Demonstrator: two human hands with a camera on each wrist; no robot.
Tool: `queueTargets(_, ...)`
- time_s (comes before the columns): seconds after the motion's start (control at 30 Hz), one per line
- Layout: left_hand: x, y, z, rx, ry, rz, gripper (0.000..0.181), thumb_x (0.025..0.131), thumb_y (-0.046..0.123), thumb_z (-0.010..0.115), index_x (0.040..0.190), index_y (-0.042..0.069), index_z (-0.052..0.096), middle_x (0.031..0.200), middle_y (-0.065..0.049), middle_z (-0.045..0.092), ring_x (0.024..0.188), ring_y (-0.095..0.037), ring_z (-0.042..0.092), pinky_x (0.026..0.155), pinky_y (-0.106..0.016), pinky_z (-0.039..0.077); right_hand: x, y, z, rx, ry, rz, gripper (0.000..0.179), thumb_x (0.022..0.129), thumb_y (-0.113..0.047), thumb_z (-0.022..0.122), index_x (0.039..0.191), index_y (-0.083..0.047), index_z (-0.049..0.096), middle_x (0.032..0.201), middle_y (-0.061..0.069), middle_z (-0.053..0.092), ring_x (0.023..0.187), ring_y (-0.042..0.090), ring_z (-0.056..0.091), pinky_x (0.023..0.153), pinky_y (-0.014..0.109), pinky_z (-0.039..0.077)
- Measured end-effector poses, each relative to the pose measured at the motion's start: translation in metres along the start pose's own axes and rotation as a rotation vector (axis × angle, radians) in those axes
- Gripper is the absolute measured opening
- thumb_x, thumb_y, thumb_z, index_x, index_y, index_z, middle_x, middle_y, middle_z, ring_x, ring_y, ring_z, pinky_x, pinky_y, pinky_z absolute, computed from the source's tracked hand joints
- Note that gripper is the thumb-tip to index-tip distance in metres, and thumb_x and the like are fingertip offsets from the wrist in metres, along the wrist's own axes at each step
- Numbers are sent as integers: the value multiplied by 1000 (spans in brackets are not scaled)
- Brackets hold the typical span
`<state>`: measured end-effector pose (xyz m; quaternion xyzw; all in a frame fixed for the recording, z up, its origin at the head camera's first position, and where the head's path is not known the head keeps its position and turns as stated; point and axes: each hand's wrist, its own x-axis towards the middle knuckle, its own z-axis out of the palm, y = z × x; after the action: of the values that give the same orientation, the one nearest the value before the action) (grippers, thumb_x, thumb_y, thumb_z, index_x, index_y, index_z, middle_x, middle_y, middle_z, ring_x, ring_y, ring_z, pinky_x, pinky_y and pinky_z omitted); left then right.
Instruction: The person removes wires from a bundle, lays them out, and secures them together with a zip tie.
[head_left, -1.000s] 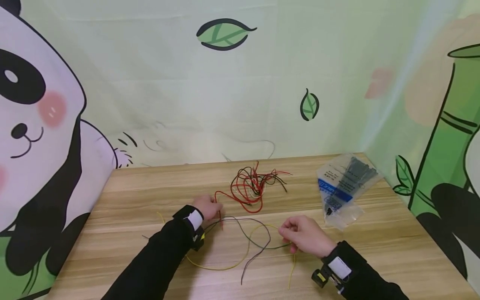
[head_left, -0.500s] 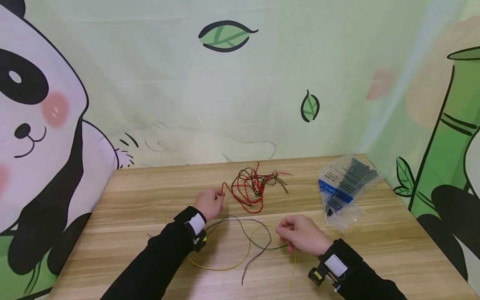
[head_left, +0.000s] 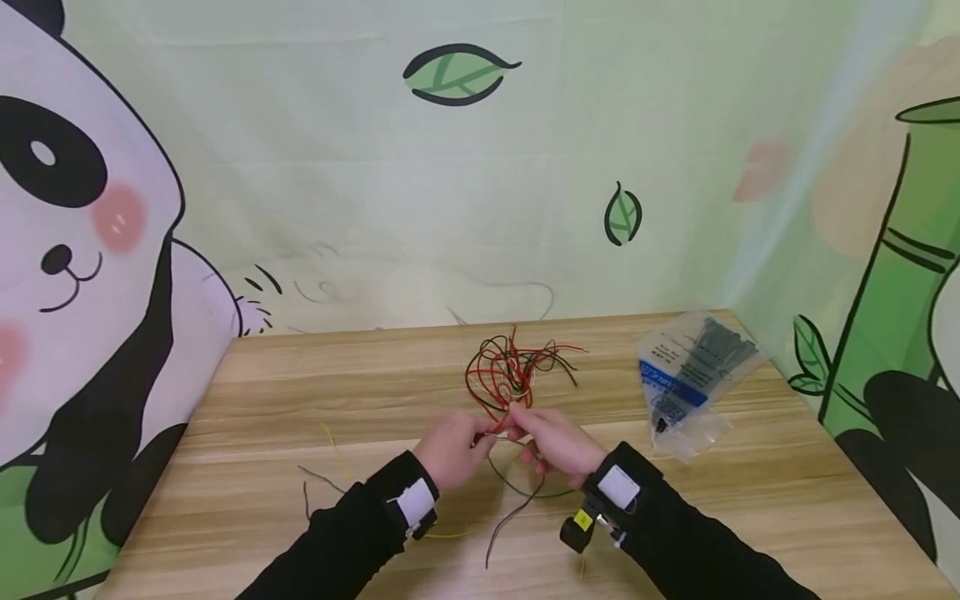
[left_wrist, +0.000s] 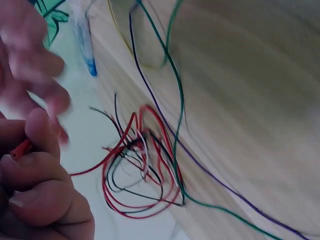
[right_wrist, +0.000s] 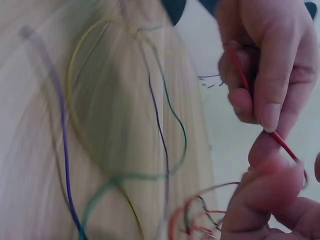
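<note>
My left hand [head_left: 452, 450] pinches a red wire [right_wrist: 240, 70] between thumb and fingers, and the wire's cut end [left_wrist: 21, 150] pokes out of the grip. Close beside it, my right hand [head_left: 561, 443] pinches the same strand at its fingertips. That strand leads back into a loose tangle of red and black wires [head_left: 510, 375], with a bit of white, just beyond both hands. Below the hands lie a purple wire [right_wrist: 65, 145], a green wire [right_wrist: 184, 142] and a yellow wire [right_wrist: 70, 85], crossing in loops on the wood; the forearms hide parts of them.
A clear plastic bag [head_left: 693, 379] with a blue band and dark contents lies at the back right of the wooden table [head_left: 300, 383]. Behind the table's far edge hangs a cloth backdrop [head_left: 337, 167] printed with pandas and leaves.
The right hand has left the yellow and green wires and moved left to the red wire. My left hand has shifted right with the red wire, so both hands now meet before the tangle.
</note>
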<state>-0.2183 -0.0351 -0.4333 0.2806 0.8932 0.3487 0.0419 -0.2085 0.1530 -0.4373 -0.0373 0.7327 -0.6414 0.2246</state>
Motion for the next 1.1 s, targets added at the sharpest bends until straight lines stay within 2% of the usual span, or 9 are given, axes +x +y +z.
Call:
queueTargets(0.13, -6, 7, 7, 14, -31, 28, 15, 93, 4, 59, 101, 0, 71, 63, 5, 47, 51, -5, 39, 46, -20, 32, 11, 7, 0, 154, -40, 29, 47, 103, -36, 42, 124, 4, 56, 100, 5, 55, 62, 7, 42, 47, 16, 33)
queueTargets(0.27, -11, 8, 14, 33, -20, 23, 11, 92, 6, 61, 93, 2, 72, 63, 6, 49, 51, -4, 40, 47, -19, 33, 16, 14, -4, 244, -51, 45, 35, 102, -24, 45, 121, 3, 57, 95, 2, 57, 63, 6, 43, 49, 15, 34)
queueTargets(0.33, -14, 8, 17, 48, -5, 27, 11, 92, 8, 62, 90, 4, 72, 62, 6, 52, 53, -3, 42, 49, -19, 35, 18, 16, -7, 266, -49, 49, 31, 102, -21, 46, 118, 2, 57, 91, 0, 58, 64, 5, 44, 50, 15, 35)
queueTargets(0.47, -18, 8, 22, 53, 25, 50, 11, 92, 8, 62, 89, 4, 72, 73, 3, 64, 61, -3, 51, 56, -20, 42, 21, 19, -11, 261, -51, 42, 21, 100, -15, 47, 105, -1, 62, 86, -1, 60, 64, 5, 46, 51, 15, 36)
queueTargets(0.6, -22, 9, 27, -1, 19, 23, 13, 93, 7, 60, 90, 2, 72, 72, 3, 62, 61, -4, 49, 56, -21, 41, 23, 24, -13, 295, -102, 48, 19, 100, -14, 48, 94, -7, 65, 82, -1, 62, 64, 5, 49, 53, 14, 39)
queueTargets(0.73, -26, 11, 29, -61, 9, -3, 14, 94, 6, 58, 89, 2, 71, 63, 7, 49, 55, -3, 41, 50, -20, 35, 21, 27, -12, 452, -223, 90, 21, 101, -16, 47, 103, -4, 64, 82, -1, 64, 65, 3, 53, 56, 12, 42)
queueTargets(0.83, -28, 13, 31, -76, 20, 8, 14, 95, 5, 58, 88, 4, 70, 61, 8, 44, 53, -2, 40, 48, -19, 34, 19, 27, -11, 544, -283, 117, 23, 101, -16, 46, 113, -1, 59, 80, -1, 64, 64, 1, 54, 58, 11, 44)
queueTargets(0.97, -30, 16, 33, -79, 46, 42, 14, 94, 5, 58, 90, 4, 70, 61, 9, 47, 55, -1, 44, 50, -19, 37, 17, 29, -10, 577, -274, 103, 25, 102, -13, 45, 120, 2, 54, 79, -1, 66, 62, 0, 56, 58, 11, 46)
queueTargets(1.1, -32, 18, 36, -67, 71, 54, 13, 94, 6, 58, 85, 7, 68, 61, 11, 48, 56, -1, 46, 52, -18, 39, 17, 31, -9, 526, -205, 64, 33, 100, -10, 49, 127, 9, 48, 80, 0, 67, 62, 0, 57, 58, 11, 47)
